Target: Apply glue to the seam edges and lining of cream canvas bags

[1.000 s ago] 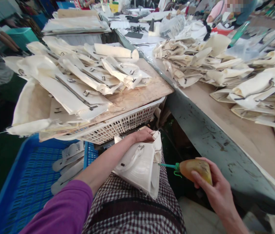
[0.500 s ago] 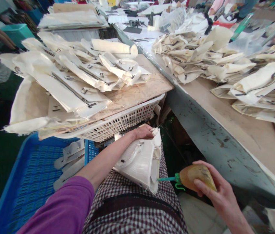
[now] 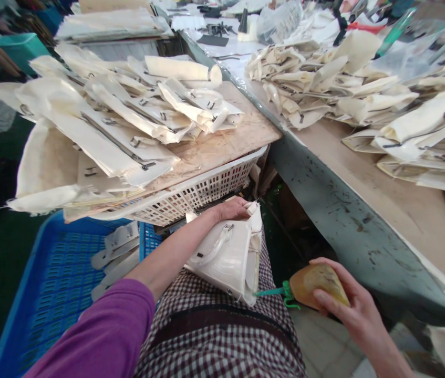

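A cream handbag piece [image 3: 226,257] with a clear-wrapped handle lies on my checked apron [image 3: 222,341]. My left hand [image 3: 233,209] is closed on its far top edge, the fingertips partly hidden by the folds. In my right hand [image 3: 344,299] is a squeeze bottle [image 3: 319,286], amber and soft-looking, held on its side. Its thin teal nozzle [image 3: 271,291], tied with green string, points left and meets the near right corner of the bag piece. Whether anything flows from the tip I cannot make out.
Cream bag pieces [image 3: 127,115] are heaped on a board [image 3: 222,142] over a white basket [image 3: 190,194]. More bag pieces [image 3: 336,94] cover the right table [image 3: 364,178]. Left of my lap is a blue crate [image 3: 44,283] with several flat pieces [image 3: 120,252].
The nozzle tip has shifted slightly down along the bag piece's right edge to its near corner. My left hand keeps its hold, and the view has tilted slightly.
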### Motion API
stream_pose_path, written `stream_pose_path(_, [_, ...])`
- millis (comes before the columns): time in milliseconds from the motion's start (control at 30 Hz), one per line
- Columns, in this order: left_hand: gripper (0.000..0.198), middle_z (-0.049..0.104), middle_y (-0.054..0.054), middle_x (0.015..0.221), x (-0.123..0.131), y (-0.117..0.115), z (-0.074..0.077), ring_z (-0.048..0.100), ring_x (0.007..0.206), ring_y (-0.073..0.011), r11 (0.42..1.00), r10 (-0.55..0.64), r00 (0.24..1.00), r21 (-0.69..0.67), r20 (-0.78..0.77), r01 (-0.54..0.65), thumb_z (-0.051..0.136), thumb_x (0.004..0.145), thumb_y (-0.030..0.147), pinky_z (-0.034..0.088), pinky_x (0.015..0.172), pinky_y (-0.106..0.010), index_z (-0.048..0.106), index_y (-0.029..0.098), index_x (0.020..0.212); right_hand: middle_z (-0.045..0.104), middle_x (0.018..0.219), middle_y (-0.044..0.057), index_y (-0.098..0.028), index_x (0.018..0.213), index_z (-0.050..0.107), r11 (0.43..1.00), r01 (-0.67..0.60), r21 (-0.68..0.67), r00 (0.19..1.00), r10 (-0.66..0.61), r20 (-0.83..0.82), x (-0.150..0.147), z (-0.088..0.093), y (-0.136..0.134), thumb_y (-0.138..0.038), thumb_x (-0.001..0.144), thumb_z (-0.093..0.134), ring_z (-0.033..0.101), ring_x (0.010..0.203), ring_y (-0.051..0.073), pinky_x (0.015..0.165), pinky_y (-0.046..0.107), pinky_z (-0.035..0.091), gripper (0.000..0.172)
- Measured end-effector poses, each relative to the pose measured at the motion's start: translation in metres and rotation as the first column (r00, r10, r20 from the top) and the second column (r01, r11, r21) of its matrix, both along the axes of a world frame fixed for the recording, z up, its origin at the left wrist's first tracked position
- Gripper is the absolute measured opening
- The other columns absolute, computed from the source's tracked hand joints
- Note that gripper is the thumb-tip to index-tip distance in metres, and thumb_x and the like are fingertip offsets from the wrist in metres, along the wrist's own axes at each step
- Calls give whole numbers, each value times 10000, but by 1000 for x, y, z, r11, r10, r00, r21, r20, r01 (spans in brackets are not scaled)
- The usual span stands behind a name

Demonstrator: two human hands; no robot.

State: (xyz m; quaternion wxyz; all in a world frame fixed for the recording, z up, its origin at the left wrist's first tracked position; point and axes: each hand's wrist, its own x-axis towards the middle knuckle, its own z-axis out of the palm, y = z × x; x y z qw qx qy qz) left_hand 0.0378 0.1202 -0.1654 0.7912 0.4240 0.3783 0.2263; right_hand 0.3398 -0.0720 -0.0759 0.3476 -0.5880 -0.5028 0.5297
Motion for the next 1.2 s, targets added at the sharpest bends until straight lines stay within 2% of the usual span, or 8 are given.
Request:
stream_pose_path(167, [195,658,-2,618,2,-1,1,589,562,-124,1000,7,1000,3,18,-7,810,532,233,465,596,-233,725,104,652,659,941,2,-309,1233,650,998,58,23,998,-59,17,4,-5,-6,-447,838,846,589,643,188,511,226,536,462])
stream_pose_path(367, [208,690,-21,655,3,-1,-3,625,586,-139,1000,14,999,-10,52,-13,797,513,196,491,632,-246,740,98,688,666,1047,21,-319,1251,647,1000,-3,-15,1000,3,17,6,-5,-8,-455,828,852,625,800,233,550,224,535,489])
stream_pose_path(633, [193,701,-34,651,1,-2,-2,626,573,-145,1000,18,998,-11,62,-17,812,513,190,500,625,-258,741,95,665,660,933,1,-302,1225,648,994,37,-105,997,-43,-60,-7,8,-16,-478,839,839,551,648,177,499,223,515,465])
stream_pose_path(733, [196,693,-29,646,2,-2,-2,614,578,-139,1000,19,998,-3,57,-19,818,523,201,486,616,-249,743,97,671,660,914,4,-286,1218,650,994,27,-108,998,-33,-52,-6,6,-16,-492,837,835,553,622,174,481,223,512,471])
stream_pose_path(833, [209,674,-10,633,2,-3,1,603,586,-126,1000,12,999,8,49,-13,830,528,223,474,623,-232,740,101,671,658,920,10,-279,1218,647,997,46,-55,999,-47,-4,-1,0,-12,-486,836,840,565,599,172,477,234,522,476])
stream_pose_path(967, [211,641,8,605,3,-5,9,575,563,-109,1000,0,1000,16,16,-1,832,546,247,449,602,-217,730,99,657,659,948,21,-272,1224,638,990,123,66,989,-128,72,0,-5,-5,-479,815,858,583,595,179,502,252,554,508])
stream_pose_path(1100, [214,648,9,627,3,-6,15,572,572,-109,1000,-7,1000,25,-17,7,826,544,247,445,601,-217,736,100,671,671,1008,50,-255,1217,636,976,152,154,980,-169,106,-8,-7,1,-473,776,883,624,655,209,524,271,567,550])
stream_pose_path(1200, [212,643,15,626,3,-6,15,575,586,-114,1000,-7,1000,28,-28,8,818,537,248,448,609,-220,736,107,672,671,1006,53,-251,1212,634,966,146,215,977,-175,122,-12,-6,4,-461,773,884,648,741,241,587,292,585,547])
